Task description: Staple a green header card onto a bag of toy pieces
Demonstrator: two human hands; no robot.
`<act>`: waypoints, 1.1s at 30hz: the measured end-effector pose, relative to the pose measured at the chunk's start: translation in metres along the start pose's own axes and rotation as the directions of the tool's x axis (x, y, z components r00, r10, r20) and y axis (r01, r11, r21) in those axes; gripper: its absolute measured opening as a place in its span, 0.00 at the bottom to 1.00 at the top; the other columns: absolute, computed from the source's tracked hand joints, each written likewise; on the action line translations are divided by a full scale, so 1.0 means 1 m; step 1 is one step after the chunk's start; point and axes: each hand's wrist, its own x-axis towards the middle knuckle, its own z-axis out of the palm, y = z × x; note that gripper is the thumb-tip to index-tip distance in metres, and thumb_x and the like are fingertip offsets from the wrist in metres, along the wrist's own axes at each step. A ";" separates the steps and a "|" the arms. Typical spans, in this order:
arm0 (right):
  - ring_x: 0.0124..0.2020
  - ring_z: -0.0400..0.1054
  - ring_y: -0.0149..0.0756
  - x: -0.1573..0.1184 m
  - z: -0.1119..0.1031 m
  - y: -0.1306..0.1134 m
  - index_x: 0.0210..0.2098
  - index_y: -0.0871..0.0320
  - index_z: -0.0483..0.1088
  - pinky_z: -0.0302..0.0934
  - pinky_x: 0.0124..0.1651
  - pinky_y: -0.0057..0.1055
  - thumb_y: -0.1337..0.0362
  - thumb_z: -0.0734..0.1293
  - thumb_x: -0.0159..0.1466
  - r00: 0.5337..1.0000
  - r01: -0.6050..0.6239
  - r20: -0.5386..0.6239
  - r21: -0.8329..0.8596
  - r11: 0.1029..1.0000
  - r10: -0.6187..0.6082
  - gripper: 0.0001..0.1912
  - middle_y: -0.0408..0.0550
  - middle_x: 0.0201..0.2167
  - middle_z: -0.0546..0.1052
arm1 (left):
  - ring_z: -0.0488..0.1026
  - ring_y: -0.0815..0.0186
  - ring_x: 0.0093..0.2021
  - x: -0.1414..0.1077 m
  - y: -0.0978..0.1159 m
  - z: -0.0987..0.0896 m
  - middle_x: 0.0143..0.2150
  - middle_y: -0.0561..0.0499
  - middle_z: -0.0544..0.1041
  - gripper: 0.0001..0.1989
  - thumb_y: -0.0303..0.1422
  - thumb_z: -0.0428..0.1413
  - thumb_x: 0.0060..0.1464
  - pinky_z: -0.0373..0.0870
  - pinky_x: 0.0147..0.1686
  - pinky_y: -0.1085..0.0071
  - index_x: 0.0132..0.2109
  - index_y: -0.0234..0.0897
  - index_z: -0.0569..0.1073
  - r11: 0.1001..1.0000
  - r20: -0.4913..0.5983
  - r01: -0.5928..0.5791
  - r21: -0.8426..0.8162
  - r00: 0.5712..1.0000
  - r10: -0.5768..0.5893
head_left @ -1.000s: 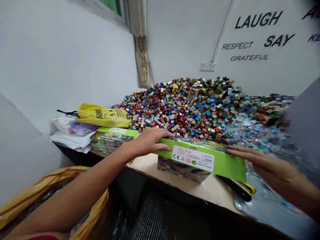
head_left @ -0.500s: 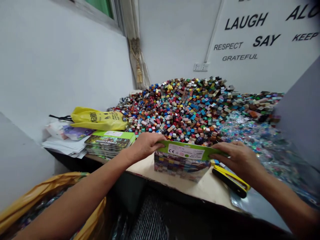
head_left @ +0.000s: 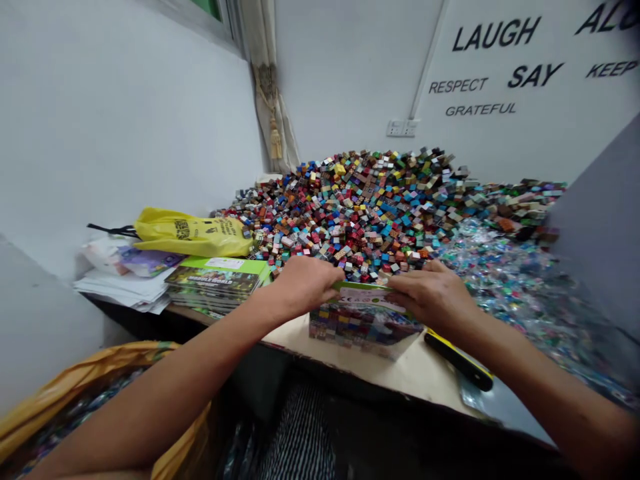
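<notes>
Left hand: thumb and fingers pinched on the left end of the green card. Right hand: grasping the same card near its right end. Card was folded over the top of the clear bag, which stood on the table between the block pile and the front edge, filled with small blocks. Stapler lay just right of the bag, under the right forearm.

Risks, judged: uneven pinch could have set the card crooked; pulling one end harder could have creased it or tipped the bag; a lowered right forearm could have knocked the stapler
</notes>
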 end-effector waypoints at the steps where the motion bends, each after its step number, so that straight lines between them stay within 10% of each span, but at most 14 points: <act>1: 0.29 0.72 0.33 -0.001 0.002 0.001 0.27 0.55 0.69 0.46 0.35 0.34 0.63 0.65 0.66 1.000 0.007 -0.020 -0.006 1.000 -0.007 0.10 0.39 0.25 0.78 | 0.77 0.60 0.39 0.004 0.003 -0.003 0.38 0.50 0.81 0.06 0.32 0.55 0.58 0.59 0.27 0.72 0.40 0.40 0.77 0.999 0.021 -0.015 0.028 1.000 0.015; 11: 0.32 0.72 0.39 0.019 -0.004 -0.015 0.32 0.55 0.72 0.48 0.36 0.33 0.64 0.68 0.61 0.943 -0.194 0.266 -0.049 0.980 0.200 0.02 0.45 0.28 0.80 | 0.77 0.58 0.39 0.019 0.009 0.004 0.37 0.46 0.81 0.10 0.29 0.51 0.59 0.66 0.33 0.69 0.41 0.38 0.78 0.999 0.012 -0.032 0.016 0.999 0.032; 15: 0.29 0.70 0.37 0.023 -0.005 -0.013 0.31 0.54 0.72 0.49 0.35 0.32 0.63 0.67 0.62 0.940 -0.204 0.271 -0.035 0.978 0.206 0.04 0.45 0.26 0.78 | 0.74 0.54 0.51 0.002 -0.015 0.007 0.48 0.45 0.79 0.18 0.32 0.61 0.53 0.69 0.48 0.62 0.52 0.40 0.74 0.964 -0.119 -0.034 -0.263 0.993 0.003; 17: 0.28 0.69 0.36 0.023 -0.004 -0.010 0.33 0.54 0.73 0.48 0.32 0.32 0.63 0.67 0.61 0.938 -0.203 0.283 -0.016 0.979 0.200 0.02 0.45 0.26 0.78 | 0.69 0.54 0.59 -0.013 -0.030 0.027 0.58 0.42 0.73 0.37 0.35 0.67 0.46 0.67 0.54 0.59 0.62 0.42 0.65 0.799 -0.263 -0.023 -0.601 0.950 -0.170; 19: 0.27 0.69 0.37 0.023 -0.002 -0.007 0.35 0.53 0.74 0.48 0.30 0.32 0.64 0.68 0.61 0.938 -0.188 0.297 -0.003 0.982 0.180 0.03 0.46 0.26 0.79 | 0.71 0.55 0.56 -0.026 -0.038 0.059 0.57 0.40 0.74 0.40 0.37 0.67 0.44 0.69 0.52 0.60 0.63 0.40 0.63 0.417 -0.179 -0.010 -0.909 0.912 -0.370; 22: 0.28 0.71 0.41 0.023 0.006 -0.004 0.38 0.52 0.74 0.49 0.29 0.33 0.63 0.68 0.60 0.945 -0.142 0.294 -0.016 0.990 0.140 0.06 0.48 0.27 0.79 | 0.74 0.55 0.52 -0.033 -0.033 0.108 0.53 0.40 0.77 0.33 0.38 0.69 0.39 0.70 0.52 0.60 0.53 0.33 0.72 -0.035 -0.008 -0.019 -0.999 0.956 -0.293; 25: 0.29 0.72 0.45 0.024 0.014 -0.005 0.38 0.53 0.73 0.51 0.29 0.35 0.62 0.66 0.62 0.954 -0.110 0.277 -0.024 0.994 0.112 0.06 0.50 0.27 0.79 | 0.75 0.55 0.49 -0.031 -0.022 0.130 0.49 0.43 0.79 0.27 0.37 0.68 0.38 0.70 0.53 0.59 0.47 0.33 0.76 -0.113 0.009 -0.032 -0.993 0.937 -0.350; 30: 0.28 0.72 0.44 0.023 0.020 -0.010 0.38 0.53 0.71 0.53 0.30 0.37 0.62 0.65 0.63 0.970 -0.085 0.227 -0.036 0.996 0.091 0.05 0.50 0.29 0.79 | 0.73 0.51 0.53 -0.031 -0.024 0.119 0.50 0.43 0.78 0.30 0.35 0.71 0.34 0.68 0.53 0.58 0.48 0.35 0.76 0.021 0.014 0.023 -1.000 0.931 -0.364; 33: 0.27 0.72 0.44 0.022 0.021 -0.011 0.35 0.52 0.71 0.53 0.30 0.36 0.62 0.65 0.62 0.986 -0.079 0.147 -0.039 0.996 0.084 0.04 0.48 0.27 0.79 | 0.68 0.53 0.59 -0.032 -0.026 0.113 0.55 0.45 0.75 0.40 0.33 0.73 0.31 0.67 0.55 0.60 0.56 0.41 0.72 -0.119 0.006 -0.038 -0.992 0.937 -0.350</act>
